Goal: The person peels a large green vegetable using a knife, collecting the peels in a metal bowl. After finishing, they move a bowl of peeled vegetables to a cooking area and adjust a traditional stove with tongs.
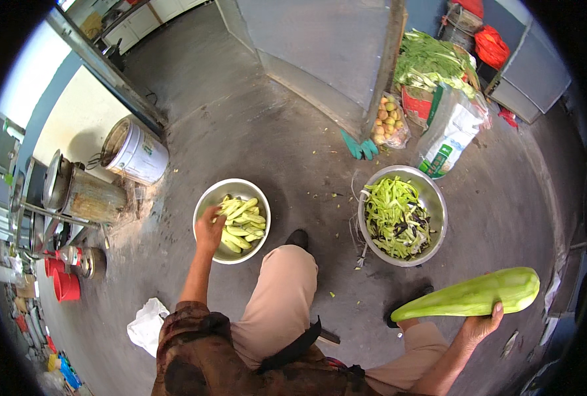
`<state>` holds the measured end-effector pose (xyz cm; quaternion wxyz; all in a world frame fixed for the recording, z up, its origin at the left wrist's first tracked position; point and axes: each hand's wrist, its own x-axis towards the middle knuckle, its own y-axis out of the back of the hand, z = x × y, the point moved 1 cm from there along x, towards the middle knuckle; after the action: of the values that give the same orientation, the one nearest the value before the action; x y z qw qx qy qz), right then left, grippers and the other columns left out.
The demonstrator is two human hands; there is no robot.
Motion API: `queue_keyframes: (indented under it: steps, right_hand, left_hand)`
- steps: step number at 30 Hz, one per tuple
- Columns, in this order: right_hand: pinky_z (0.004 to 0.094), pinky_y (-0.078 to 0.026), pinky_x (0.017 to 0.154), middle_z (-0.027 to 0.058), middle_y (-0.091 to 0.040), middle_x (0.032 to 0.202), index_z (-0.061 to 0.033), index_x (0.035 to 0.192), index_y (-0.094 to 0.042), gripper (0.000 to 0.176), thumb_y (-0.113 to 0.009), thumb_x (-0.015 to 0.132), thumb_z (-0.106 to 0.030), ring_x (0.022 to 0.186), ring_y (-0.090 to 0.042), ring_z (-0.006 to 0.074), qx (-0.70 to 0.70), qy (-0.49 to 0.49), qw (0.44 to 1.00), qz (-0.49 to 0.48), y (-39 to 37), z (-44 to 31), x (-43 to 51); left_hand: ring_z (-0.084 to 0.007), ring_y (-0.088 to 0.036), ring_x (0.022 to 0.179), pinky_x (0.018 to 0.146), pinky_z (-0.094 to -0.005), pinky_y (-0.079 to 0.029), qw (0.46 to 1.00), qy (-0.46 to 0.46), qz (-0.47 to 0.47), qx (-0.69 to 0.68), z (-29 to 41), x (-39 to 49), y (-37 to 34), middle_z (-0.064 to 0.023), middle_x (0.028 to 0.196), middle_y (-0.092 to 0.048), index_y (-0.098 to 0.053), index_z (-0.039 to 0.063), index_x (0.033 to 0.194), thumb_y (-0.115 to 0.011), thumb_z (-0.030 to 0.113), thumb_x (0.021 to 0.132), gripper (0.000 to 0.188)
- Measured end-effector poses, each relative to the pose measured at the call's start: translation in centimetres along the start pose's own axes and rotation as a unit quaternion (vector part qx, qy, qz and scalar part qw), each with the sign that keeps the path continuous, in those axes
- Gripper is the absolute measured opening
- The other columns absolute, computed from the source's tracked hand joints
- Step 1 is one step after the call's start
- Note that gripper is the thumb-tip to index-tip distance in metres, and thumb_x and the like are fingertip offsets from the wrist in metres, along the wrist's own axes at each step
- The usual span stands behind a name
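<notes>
My right hand (481,324) holds a large peeled pale-green gourd (467,294) from below, off to the right over my knee. My left hand (210,230) is over the left edge of a metal bowl (198,200), its fingers beside peeled, pale-green elongated vegetables (241,220). Whether the fingertips touch them I cannot tell. A second metal bowl (439,198) stands on the floor further right, with green peelings (395,213) and some dark purple ones in it.
Green gloves (360,146), a bag of round fruit (388,121) and a white-green plastic bag (449,133) lie ahead on the right, near leafy vegetables (429,59). A white bucket (140,153), a red bucket (66,286) and a white plastic bag (147,324) are on the left.
</notes>
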<state>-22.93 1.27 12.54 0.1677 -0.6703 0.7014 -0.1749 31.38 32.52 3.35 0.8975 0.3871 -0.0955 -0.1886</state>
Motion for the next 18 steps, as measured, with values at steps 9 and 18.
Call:
queue_keyframes:
  steps: [9, 18]
  right_hand:
    - [0.0474, -0.038, 0.101, 0.0205, -0.047, 0.132, 0.0006, 0.139, -0.033, 0.077, -0.067, 0.078, -0.031, 0.12, -0.049, 0.036, -0.009, -0.021, 0.997, -0.072, -3.2, 0.9, -0.7]
    - [0.0474, -0.039, 0.1, 0.0169, -0.048, 0.131, 0.0011, 0.134, -0.04, 0.069, -0.066, 0.08, -0.033, 0.118, -0.047, 0.0309, -0.043, -0.008, 0.999, -0.002, -8.1, -0.2, -2.4]
  left_hand:
    - [-0.0339, -0.063, 0.085, 0.067, -0.0528, -0.053, 0.788, 0.538, -0.004, -0.299, -24.3, -9.7, -5.9, -0.0188, 0.105, -0.056, -0.035, 0.009, 0.136, -0.056, 0.019, 0.088, 0.053]
    - [-0.0379, -0.061, 0.082, 0.063, -0.0556, -0.053, 0.792, 0.424, -0.085, -0.431, -25.3, -9.0, -10.6, -0.0187, 0.102, -0.056, -0.043, 0.006, 0.12, -0.058, 0.014, 0.087, 0.038]
